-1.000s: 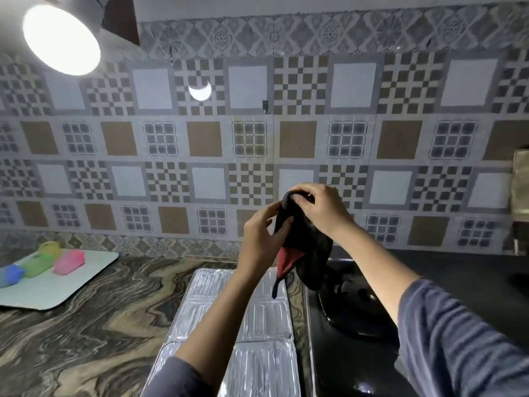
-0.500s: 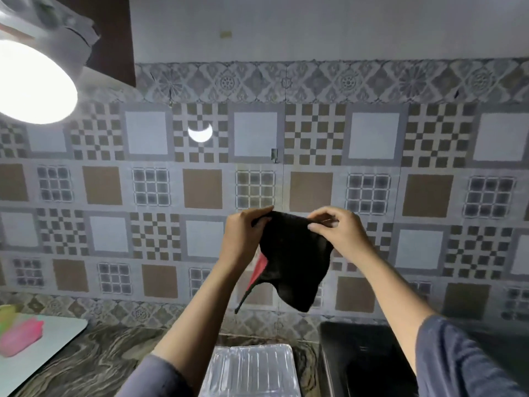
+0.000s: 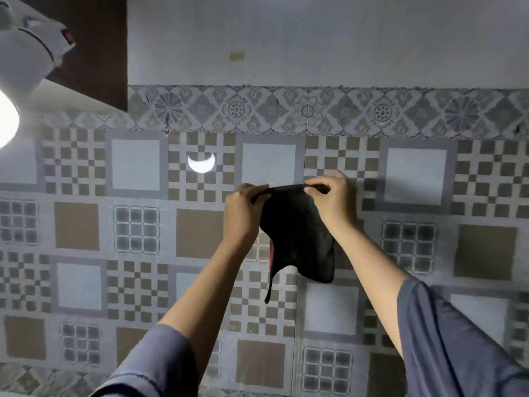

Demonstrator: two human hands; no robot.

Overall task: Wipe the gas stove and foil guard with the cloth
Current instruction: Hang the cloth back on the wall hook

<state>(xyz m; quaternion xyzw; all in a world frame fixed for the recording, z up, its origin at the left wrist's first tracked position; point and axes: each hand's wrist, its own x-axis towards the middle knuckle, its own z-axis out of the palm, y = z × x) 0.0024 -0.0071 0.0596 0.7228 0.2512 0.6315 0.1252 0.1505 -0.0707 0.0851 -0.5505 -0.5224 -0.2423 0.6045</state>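
Two bare forearms in grey-blue sleeves (image 3: 458, 348) rise from six o'clock. The left hand (image 3: 243, 213) and right hand (image 3: 333, 200) each pinch, fingers closed, a top corner of the black cloth (image 3: 297, 233), stretching its upper edge flat; a red lining shows at its seven o'clock edge. Beyond, patterned wall tiles (image 3: 137, 222) fill the view, with a lamp (image 3: 17, 81) at ten o'clock. Since a second ago the view has tilted up: stove and foil guard have dropped out of sight, and the bunched cloth is now opened, probably readied for wiping, which has not yet begun.
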